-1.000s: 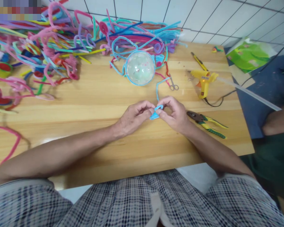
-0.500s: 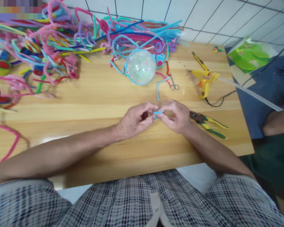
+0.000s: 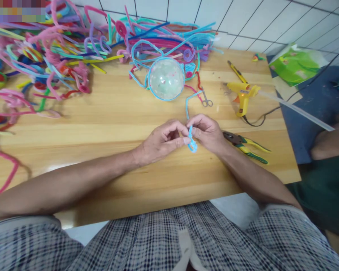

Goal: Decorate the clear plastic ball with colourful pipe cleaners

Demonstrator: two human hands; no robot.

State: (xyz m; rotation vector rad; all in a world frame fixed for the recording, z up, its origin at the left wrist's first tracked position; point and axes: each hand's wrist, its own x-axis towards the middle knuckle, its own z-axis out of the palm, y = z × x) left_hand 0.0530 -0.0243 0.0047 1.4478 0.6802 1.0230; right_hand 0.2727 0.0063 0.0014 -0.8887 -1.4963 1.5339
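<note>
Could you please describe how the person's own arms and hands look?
The left hand and right hand are bare; no glove, ring or watch shows. The forearms are bare too. The short sleeves are checked in dark blue and pale grey, the left with a plain greyish hem.

One handheld blue piece point(image 3: 193, 145), one glue gun point(image 3: 243, 97), one pliers point(image 3: 239, 142), one scissors point(image 3: 205, 99), one knife point(image 3: 237, 72).

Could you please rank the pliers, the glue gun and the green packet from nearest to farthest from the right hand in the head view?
From the right hand:
1. Pliers, just to its right.
2. Glue gun, ahead and to the right.
3. Green packet, farther out, upper right.
</note>
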